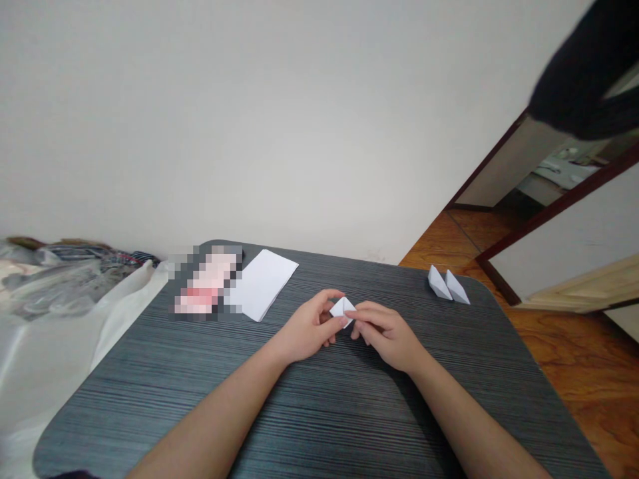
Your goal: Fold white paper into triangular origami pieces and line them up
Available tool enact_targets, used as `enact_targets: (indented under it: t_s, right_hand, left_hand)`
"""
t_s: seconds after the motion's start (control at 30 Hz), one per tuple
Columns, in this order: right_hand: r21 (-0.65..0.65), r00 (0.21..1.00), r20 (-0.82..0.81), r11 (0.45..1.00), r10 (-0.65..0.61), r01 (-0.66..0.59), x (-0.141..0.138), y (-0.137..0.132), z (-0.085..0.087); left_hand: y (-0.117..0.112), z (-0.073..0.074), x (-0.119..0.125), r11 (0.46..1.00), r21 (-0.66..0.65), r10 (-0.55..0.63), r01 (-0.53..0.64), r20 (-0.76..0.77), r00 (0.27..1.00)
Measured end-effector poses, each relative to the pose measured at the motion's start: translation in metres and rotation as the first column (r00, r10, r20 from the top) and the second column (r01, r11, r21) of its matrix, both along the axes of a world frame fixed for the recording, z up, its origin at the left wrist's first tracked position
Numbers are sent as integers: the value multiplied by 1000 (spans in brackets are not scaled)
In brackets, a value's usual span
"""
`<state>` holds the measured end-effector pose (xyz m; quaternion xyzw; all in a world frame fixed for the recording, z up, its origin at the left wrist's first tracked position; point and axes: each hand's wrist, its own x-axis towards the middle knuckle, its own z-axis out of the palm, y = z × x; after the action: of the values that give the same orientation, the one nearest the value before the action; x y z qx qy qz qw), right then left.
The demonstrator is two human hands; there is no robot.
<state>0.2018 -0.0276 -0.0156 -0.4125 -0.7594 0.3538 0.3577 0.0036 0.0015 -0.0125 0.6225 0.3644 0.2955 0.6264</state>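
Note:
A small square of folded white paper [342,307], with crease lines meeting near its middle, is held above the table between both hands. My left hand [310,324] pinches its left side between thumb and fingers. From the right, my right hand [387,332] presses its fingertips on the paper's right corner; some of those fingers are curled beneath and partly hidden. Toward the table's far right corner stand two folded white paper boats [449,286], side by side.
The dark wood-grain table [309,412] stands against a pale wall [279,133]. On its left lie a stack of white paper [264,283] and a blurred-out pinkish object [210,279]. Plastic-covered things [74,286] sit beyond the left edge. Wooden floor [574,359] and a doorway are at right.

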Motion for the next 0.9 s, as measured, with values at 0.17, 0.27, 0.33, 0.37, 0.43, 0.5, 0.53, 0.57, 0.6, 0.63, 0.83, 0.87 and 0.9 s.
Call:
enact_targets:
  t_s: [0.17,0.27,0.33,0.37,0.43,0.5,0.53,0.57,0.6,0.63,0.83,0.87,0.9]
  right_hand:
    - [-127,996,-61,990,-66,57,-2,-1,-5]
    - [-232,981,-127,966,-144,112,-4,-2,-8]
    - [-240,987,-75,963,-145,123,-5,-2,-7]
    - [-233,991,-28,965,-128,119,-5,-2,-6]
    - [-209,994,62,973,-88,99,-6,-1,-1]
    - [-175,991,113,980,-70,90,-7,-1,3]
    - [-163,990,124,983,-67,87,-7,-1,4]
    - [-154,989,131,984,-67,87,-7,-1,5]
    - [-150,989,135,985,-64,84,-7,-1,6]
    - [-147,989,137,986,-61,81,-7,-1,7]
    - [-107,988,137,990,-77,92,-6,-1,9]
    - [-103,987,140,991,-74,88,-5,-1,9]
    - [-101,987,145,991,-69,84,-5,-1,8]
  left_hand:
    - [1,1,0,1000,7,-14,14,-58,998]
    - [0,2,0,1000,12,-27,28,-79,997]
    - [0,3,0,999,21,-32,34,-89,996]
    - [-1,3,0,999,30,-33,36,-94,995]
    - [-1,4,0,998,50,-40,45,-100,994]
    - [-1,5,0,996,63,-49,55,-96,994]
    - [-1,6,0,996,67,-52,59,-94,994]
    - [-1,6,0,996,70,-55,62,-92,994]
    - [-1,5,0,995,72,-56,63,-89,994]
    - [-1,5,0,996,73,-54,60,-87,995]
    - [0,3,-1,995,54,-75,82,-120,990]
    - [1,3,-1,993,60,-90,100,-140,986]
    - [1,4,-2,991,70,-102,114,-161,982]
